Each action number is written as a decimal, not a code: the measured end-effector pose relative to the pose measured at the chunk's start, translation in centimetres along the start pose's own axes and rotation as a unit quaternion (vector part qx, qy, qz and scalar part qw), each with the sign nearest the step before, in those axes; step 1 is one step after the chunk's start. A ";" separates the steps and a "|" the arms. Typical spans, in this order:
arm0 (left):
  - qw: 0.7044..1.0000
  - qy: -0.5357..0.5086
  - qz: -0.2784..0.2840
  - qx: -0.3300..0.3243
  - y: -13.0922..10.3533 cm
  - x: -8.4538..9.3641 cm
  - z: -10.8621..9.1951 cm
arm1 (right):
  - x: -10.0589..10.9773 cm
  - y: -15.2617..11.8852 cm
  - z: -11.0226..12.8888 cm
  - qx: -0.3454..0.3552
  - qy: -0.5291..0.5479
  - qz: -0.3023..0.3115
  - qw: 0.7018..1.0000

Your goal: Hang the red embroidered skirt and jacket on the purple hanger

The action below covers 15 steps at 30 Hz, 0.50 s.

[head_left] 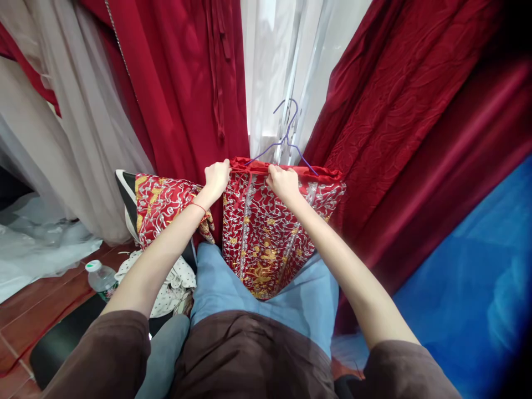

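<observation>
A red skirt [266, 238] with silver and gold embroidery hangs in front of my legs, its plain red waistband along the top. My left hand [216, 180] is closed on the waistband's left end. Nearer its middle, my right hand [283, 183] grips the same band with curled fingers. A purple wire hanger [286, 141] stands up behind the band, hook upward; its lower part is hidden by the fabric. To the left, beside my left forearm, lies another piece of matching embroidered red cloth [160, 205], over something dark with a white edge.
Red drapes or gowns [187, 83] hang ahead, with a deep red gown [394, 111] at right. Pale tulle [95, 111] hangs left. A plastic bottle [101, 279], dotted white cloth [174, 288] and black seat [62, 338] are lower left. Blue fabric [469, 277] spreads at right.
</observation>
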State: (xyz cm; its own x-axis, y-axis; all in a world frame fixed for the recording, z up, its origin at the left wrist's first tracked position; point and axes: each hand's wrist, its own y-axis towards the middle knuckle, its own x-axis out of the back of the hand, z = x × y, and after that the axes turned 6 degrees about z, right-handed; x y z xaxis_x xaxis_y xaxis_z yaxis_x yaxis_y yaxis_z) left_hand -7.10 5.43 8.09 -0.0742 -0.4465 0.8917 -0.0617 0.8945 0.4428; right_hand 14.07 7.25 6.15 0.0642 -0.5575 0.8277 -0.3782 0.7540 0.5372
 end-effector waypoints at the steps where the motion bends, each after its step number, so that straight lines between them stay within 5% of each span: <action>1: 1.000 0.004 -0.001 0.002 0.1 -0.4 0.1 | -0.1 -0.1 0.0 0.001 -0.001 0.005 1.000; 8: 0.997 0.001 0.058 -0.040 1.9 -1.7 1.4 | -0.4 -1.4 -1.9 0.001 0.000 0.034 0.999; 11: 0.995 -0.069 0.019 -0.075 2.3 -1.7 2.9 | 0.6 -3.3 -5.0 0.037 -0.022 0.052 0.998; 15: 0.967 -0.090 -0.003 -0.237 2.7 -1.9 3.7 | 3.2 -5.7 -9.9 0.043 -0.087 0.048 0.994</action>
State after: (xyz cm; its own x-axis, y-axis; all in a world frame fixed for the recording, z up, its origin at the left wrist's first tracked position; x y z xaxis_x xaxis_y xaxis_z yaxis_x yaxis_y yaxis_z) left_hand -10.78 8.65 7.25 -0.2506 -0.4109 0.8766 0.3971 0.7822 0.4801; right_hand 25.59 4.59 7.33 -0.1337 -0.5411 0.8302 -0.4536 0.7783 0.4342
